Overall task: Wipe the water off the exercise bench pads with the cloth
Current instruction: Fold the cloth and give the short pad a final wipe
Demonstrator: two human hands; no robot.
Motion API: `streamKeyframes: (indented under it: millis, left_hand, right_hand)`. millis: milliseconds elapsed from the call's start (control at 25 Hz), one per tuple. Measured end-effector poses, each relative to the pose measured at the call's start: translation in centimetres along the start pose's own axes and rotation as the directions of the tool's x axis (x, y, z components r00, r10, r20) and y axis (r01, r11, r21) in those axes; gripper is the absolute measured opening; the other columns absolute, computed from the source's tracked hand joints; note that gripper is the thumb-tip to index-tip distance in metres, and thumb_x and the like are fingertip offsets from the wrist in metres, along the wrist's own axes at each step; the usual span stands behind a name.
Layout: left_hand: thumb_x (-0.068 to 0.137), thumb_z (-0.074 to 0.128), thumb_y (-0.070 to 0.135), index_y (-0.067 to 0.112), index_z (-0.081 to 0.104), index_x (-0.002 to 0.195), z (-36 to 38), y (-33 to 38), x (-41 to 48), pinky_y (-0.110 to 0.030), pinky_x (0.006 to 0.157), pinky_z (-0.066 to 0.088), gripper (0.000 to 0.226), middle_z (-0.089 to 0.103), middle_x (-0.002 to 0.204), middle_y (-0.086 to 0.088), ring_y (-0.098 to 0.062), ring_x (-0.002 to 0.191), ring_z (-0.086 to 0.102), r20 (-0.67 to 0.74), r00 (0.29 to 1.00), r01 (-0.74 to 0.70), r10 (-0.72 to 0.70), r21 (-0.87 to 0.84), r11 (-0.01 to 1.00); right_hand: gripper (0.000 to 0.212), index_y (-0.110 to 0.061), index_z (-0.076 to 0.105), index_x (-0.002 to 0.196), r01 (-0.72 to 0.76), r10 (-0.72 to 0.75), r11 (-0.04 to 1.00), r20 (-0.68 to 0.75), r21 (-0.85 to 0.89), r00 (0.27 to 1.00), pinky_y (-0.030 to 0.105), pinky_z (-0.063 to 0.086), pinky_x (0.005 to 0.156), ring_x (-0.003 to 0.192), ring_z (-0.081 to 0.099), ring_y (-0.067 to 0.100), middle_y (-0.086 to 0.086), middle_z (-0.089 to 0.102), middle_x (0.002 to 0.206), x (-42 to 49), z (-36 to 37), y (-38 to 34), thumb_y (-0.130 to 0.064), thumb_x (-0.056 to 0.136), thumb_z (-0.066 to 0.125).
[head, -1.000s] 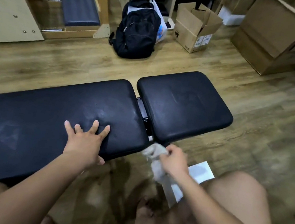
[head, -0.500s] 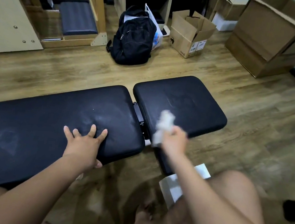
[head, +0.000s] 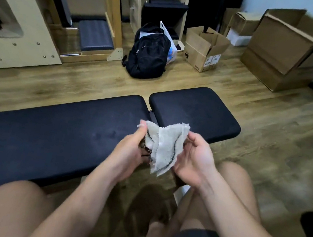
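A black exercise bench lies across the floor in front of me, with a long pad [head: 48, 135] on the left and a shorter pad [head: 197, 110] on the right, split by a narrow gap. Faint wet marks show on the long pad near its right end. A grey frayed cloth [head: 164, 147] with dark stripes is spread between both hands, held in the air above the bench's near edge. My left hand [head: 131, 151] pinches its left edge. My right hand [head: 196, 160] holds its right edge with curled fingers.
My bare knees are at the bottom. A black backpack [head: 150, 55] and a white plastic bag stand beyond the bench. Open cardboard boxes [head: 203, 48] sit at the back right, wooden equipment [head: 18, 38] at the back left. A white sheet [head: 181, 192] lies on the wooden floor under my right forearm.
My left hand has lifted off the long pad and taken the cloth's left edge. My right hand has brought the cloth up, and it is now spread between both hands.
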State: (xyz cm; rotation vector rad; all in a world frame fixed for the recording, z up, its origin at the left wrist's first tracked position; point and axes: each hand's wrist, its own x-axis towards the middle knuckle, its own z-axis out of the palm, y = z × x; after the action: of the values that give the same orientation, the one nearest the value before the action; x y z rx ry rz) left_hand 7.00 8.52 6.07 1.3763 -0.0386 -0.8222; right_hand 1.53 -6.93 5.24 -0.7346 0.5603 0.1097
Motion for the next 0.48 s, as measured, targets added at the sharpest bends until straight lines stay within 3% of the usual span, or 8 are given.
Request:
streamKeyframes:
  millis: [120,240,360,440,480]
  left_hand:
    - [0.079,0.054,0.06,0.004,0.07,0.108,1.7,1.3,-0.6,-0.037,0.082,0.053,0.065,0.074,0.101,-0.008,-0.02,0.091,0.07,0.004,0.994,-0.11,0.111,-0.071,0.991]
    - [0.078,0.063,0.059,0.002,0.07,0.111,2.8,2.6,-0.5,-0.04,0.09,0.053,0.066,0.072,0.109,-0.013,-0.03,0.101,0.068,0.075,0.993,-0.085,0.092,-0.09,0.992]
    - [0.087,0.069,0.018,-0.001,0.068,0.097,5.4,3.9,0.3,-0.027,0.059,0.052,0.021,0.073,0.086,-0.011,-0.023,0.073,0.067,0.01,0.983,-0.184,0.184,0.052,0.982]
    - [0.086,0.065,0.007,0.007,0.064,0.086,7.3,5.0,0.9,-0.024,0.053,0.048,0.001,0.068,0.074,-0.005,-0.016,0.062,0.064,-0.033,0.979,-0.203,0.203,-0.006,0.979]
    - [0.086,0.063,0.006,0.01,0.061,0.081,8.2,5.3,1.1,-0.024,0.055,0.048,0.007,0.065,0.072,-0.004,-0.016,0.062,0.062,-0.035,0.98,-0.195,0.193,-0.061,0.979]
  right_hand:
    - [0.069,0.004,0.055,0.129,0.037,-0.033,0.999,0.103,-0.035,0.994,0.049,0.036,0.11,0.122,0.055,0.037,0.025,0.057,0.131,-2.2,0.1,-1.9,-0.053,0.091,0.048]
    - [0.052,0.003,0.056,0.129,0.076,-0.061,0.977,0.079,-0.2,0.995,0.05,0.043,0.105,0.118,0.058,0.036,0.025,0.058,0.129,-3.8,-0.1,-3.4,-0.032,0.091,0.056]
    - [0.034,0.007,0.058,0.121,0.151,-0.153,0.959,0.01,-0.242,0.988,0.047,0.054,0.092,0.107,0.065,0.035,0.025,0.065,0.118,-5.2,-1.7,-5.0,-0.001,0.09,0.047]
    - [0.038,0.009,0.06,0.113,0.183,-0.191,0.955,-0.012,-0.233,0.982,0.043,0.06,0.075,0.09,0.071,0.031,0.022,0.07,0.104,-7.0,-3.3,-6.2,0.009,0.085,0.034]
    - [0.043,0.008,0.06,0.114,0.206,-0.211,0.954,-0.001,-0.217,0.977,0.04,0.061,0.069,0.084,0.071,0.028,0.019,0.071,0.098,-8.1,-4.3,-6.9,0.01,0.082,0.031]
